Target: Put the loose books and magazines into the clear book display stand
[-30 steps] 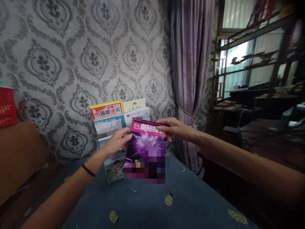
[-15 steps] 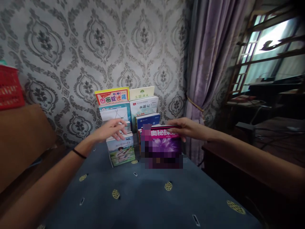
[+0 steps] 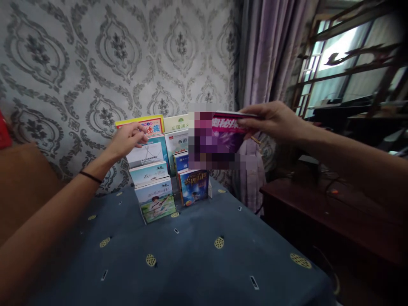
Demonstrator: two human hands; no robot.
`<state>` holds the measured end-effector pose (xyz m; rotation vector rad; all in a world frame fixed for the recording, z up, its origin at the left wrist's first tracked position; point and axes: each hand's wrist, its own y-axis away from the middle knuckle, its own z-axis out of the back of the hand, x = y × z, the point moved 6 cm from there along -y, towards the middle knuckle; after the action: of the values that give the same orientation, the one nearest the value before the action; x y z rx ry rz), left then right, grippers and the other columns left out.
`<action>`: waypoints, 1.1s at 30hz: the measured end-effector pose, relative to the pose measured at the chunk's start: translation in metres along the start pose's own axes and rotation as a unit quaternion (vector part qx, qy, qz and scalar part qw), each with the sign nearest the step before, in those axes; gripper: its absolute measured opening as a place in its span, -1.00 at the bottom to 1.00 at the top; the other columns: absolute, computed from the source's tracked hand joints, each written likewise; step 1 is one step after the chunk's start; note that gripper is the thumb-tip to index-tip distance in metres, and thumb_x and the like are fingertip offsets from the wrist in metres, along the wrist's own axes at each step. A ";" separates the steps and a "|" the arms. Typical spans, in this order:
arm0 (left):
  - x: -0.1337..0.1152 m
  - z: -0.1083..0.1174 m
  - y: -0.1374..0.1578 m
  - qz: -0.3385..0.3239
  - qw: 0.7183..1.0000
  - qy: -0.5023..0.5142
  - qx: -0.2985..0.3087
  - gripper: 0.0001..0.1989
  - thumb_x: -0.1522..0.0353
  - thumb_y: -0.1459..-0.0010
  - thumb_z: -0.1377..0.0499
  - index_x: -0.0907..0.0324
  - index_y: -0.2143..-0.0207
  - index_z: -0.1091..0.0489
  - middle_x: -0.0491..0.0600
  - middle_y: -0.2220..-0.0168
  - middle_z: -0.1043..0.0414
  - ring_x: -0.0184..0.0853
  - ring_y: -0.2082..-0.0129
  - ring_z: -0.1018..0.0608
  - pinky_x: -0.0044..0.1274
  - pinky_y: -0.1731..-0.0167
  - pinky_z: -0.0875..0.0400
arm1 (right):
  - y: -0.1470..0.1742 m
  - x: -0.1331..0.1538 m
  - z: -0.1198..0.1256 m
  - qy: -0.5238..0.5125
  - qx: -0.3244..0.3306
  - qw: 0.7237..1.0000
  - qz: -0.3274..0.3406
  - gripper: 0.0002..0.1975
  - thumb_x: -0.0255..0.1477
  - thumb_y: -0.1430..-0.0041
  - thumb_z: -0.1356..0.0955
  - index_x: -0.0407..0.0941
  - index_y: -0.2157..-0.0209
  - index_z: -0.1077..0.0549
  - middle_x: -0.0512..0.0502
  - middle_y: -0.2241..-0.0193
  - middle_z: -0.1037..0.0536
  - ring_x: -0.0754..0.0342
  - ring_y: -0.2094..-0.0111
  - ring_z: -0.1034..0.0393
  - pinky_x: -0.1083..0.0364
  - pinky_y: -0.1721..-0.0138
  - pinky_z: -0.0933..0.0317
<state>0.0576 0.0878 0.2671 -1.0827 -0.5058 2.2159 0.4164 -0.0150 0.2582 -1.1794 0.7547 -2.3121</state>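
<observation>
My right hand (image 3: pixel 270 123) holds a purple and pink book (image 3: pixel 225 136) by its upper right edge, thumb in front. It hangs in the air at the right-hand row of standing books; part of its cover is pixelated. My left hand (image 3: pixel 129 138), fingers loosely bent and apart, is in front of a yellow-edged red book (image 3: pixel 154 126). I cannot tell whether it touches that book. Below the left hand stand a pale blue book (image 3: pixel 154 172) and a green picture-cover book (image 3: pixel 157 202). A dark blue book (image 3: pixel 194 189) stands at the front of the right row.
A dark blue cloth with pineapple prints (image 3: pixel 185 263) covers the table. Patterned wallpaper (image 3: pixel 111 68) rises behind the books. A cardboard box (image 3: pixel 28 187) is at left. Right of the table are a purple curtain (image 3: pixel 264 55) and a dark red cabinet (image 3: pixel 331 208).
My right hand has lifted the purple book up, uncovering the dark blue book. My left hand has moved up and left in view, its fingers more bent. The view has shifted slightly.
</observation>
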 end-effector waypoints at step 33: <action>-0.027 -0.057 -0.124 -0.121 0.894 -0.425 0.072 -0.53 0.60 0.00 -0.02 0.20 0.13 -0.60 0.12 0.08 -0.60 -0.15 0.03 -0.58 -0.42 0.01 -0.41 | -0.102 0.012 0.004 -0.029 -0.134 0.958 0.252 -0.77 -0.21 -0.18 -0.42 -0.03 0.20 -0.58 -0.01 0.31 -0.60 0.03 0.24 -0.49 -0.01 0.09 -0.48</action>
<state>0.1603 0.1648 0.3197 0.0925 -0.7621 2.3595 0.4004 0.0541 0.3326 -1.0075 1.2163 -1.7872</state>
